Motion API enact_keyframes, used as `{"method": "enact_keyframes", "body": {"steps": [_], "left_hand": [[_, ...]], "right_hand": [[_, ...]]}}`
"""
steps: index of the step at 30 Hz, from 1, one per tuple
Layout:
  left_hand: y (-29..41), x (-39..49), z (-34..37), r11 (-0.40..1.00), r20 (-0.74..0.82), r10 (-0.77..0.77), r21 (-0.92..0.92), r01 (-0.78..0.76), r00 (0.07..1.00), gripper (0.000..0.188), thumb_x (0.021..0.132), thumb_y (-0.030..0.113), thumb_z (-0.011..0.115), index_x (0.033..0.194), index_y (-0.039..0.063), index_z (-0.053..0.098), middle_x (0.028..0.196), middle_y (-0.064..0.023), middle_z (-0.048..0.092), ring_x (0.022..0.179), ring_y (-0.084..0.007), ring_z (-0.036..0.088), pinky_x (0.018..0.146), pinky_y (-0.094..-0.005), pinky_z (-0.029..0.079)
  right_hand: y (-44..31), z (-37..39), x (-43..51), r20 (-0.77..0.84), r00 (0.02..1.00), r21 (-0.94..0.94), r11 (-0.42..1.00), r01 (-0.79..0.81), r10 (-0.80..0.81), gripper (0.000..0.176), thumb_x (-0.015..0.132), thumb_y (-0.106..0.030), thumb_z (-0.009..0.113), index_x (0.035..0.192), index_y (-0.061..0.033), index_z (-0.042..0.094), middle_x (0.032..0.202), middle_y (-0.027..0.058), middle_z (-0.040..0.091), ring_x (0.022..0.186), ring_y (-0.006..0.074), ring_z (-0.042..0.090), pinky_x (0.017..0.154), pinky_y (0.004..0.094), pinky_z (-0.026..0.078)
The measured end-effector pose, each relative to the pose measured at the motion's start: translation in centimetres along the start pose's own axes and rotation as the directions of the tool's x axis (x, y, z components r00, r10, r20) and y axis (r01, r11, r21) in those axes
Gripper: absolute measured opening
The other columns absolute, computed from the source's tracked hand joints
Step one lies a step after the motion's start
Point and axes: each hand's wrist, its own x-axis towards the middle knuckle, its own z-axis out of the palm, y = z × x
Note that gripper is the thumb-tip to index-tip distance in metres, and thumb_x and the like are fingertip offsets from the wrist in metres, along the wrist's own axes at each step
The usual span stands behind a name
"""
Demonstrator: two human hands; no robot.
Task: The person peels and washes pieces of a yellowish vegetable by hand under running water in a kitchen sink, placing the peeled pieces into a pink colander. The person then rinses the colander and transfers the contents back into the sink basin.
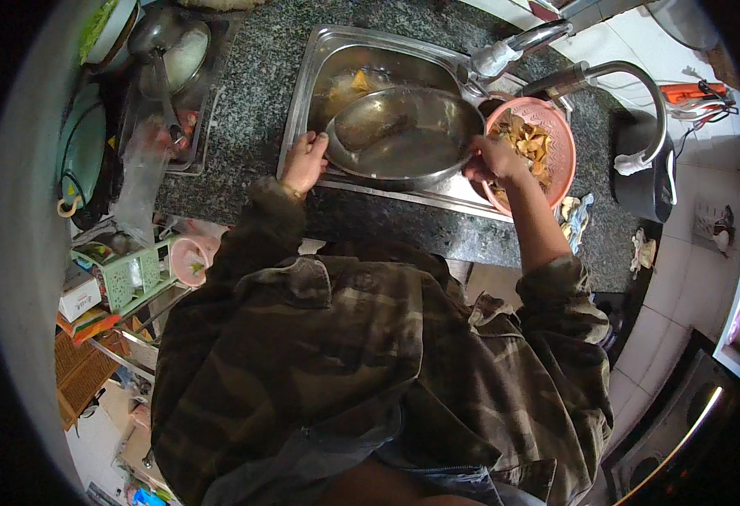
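Note:
A wide stainless steel basin (408,148) is tilted over the near part of the metal sink (310,76). My left hand (307,161) grips its left rim, thumb on top. On the opposite side, my right hand (493,158) holds the right rim with the fingers curled around it. Little shows inside the basin apart from a wet, shiny surface. Beyond it, a yellowish piece (360,81) lies in cloudy water in the sink. Close to my right hand stands a pink plastic colander (559,152) holding brown, sliced pieces (528,142), perhaps mushrooms.
Two faucets (534,38) rise behind the sink's right end. Along the left counter sit a tray (202,136) with a ladle (166,95) and a plastic bag (139,190). A cloth (575,221) lies by the colander, and a black container (642,171) stands farther right.

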Motion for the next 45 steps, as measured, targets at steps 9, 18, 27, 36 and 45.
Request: {"method": "enact_keyframes", "body": {"steps": [9, 18, 27, 36, 45], "left_hand": [[4.2, -4.6, -3.6, 0.965, -0.073, 0.133, -0.218, -0.146, 0.988, 0.047, 0.086, 0.011, 0.057, 0.13, 0.005, 0.041, 0.09, -0.001, 0.051, 0.077, -0.01, 0.053, 0.065, -0.0269, 0.047], [5.0, 6.0, -0.1, 0.991, 0.098, -0.103, -0.07, 0.11, 0.99, 0.046, 0.086, 0.011, 0.053, 0.13, 0.012, 0.042, 0.105, -0.0039, 0.052, 0.095, -0.0208, 0.054, 0.083, -0.0392, 0.046], [4.8, 11.9, -1.1, 0.876, 0.23, -0.23, -0.374, 0.305, 0.945, 0.037, 0.083, 0.007, 0.055, 0.119, 0.009, 0.045, 0.129, -0.0132, 0.04, 0.121, -0.0331, 0.038, 0.097, -0.0452, 0.036], [5.3, 11.8, -1.8, 0.762, 0.148, -0.249, -0.581, 0.288, 0.957, 0.057, 0.091, 0.021, 0.049, 0.141, 0.007, 0.023, 0.145, -0.0124, 0.026, 0.135, -0.0311, 0.022, 0.109, -0.0443, 0.02], [8.1, 11.9, -4.5, 0.85, 0.113, -0.07, -0.513, 0.119, 0.991, 0.046, 0.089, 0.033, 0.052, 0.127, 0.008, 0.046, 0.131, -0.0107, 0.045, 0.124, -0.0251, 0.038, 0.103, -0.0397, 0.029]], "right_hand": [[10.6, 8.0, 0.2, -0.078, 0.987, 0.474, 0.865, 0.162, -0.142, 0.02, 0.082, -0.011, 0.048, 0.098, 0.0009, 0.049, 0.085, 0.0095, 0.057, 0.066, 0.0184, 0.058, 0.053, 0.0321, 0.055], [7.9, 6.8, 3.0, -0.469, 0.68, 0.183, 0.691, 0.7, -0.564, 0.017, 0.081, -0.002, 0.048, 0.097, 0.0044, 0.05, 0.08, 0.0088, 0.058, 0.066, 0.0168, 0.056, 0.057, 0.0295, 0.048], [7.2, 7.8, 6.9, -0.511, 0.502, -0.186, 0.661, 0.727, -0.697, 0.018, 0.084, -0.004, 0.055, 0.099, 0.0013, 0.047, 0.071, 0.0136, 0.057, 0.062, 0.0241, 0.055, 0.061, 0.0346, 0.045], [6.5, 9.0, 7.6, -0.486, 0.448, -0.324, 0.63, 0.706, -0.751, 0.018, 0.084, -0.005, 0.06, 0.095, 0.0008, 0.048, 0.08, 0.0202, 0.058, 0.068, 0.031, 0.056, 0.064, 0.0338, 0.046], [3.9, 8.8, 5.5, -0.493, 0.318, -0.467, 0.554, 0.689, -0.81, 0.022, 0.082, -0.002, 0.059, 0.103, -0.0025, 0.052, 0.089, 0.0204, 0.059, 0.082, 0.0373, 0.058, 0.071, 0.0364, 0.047]]}}
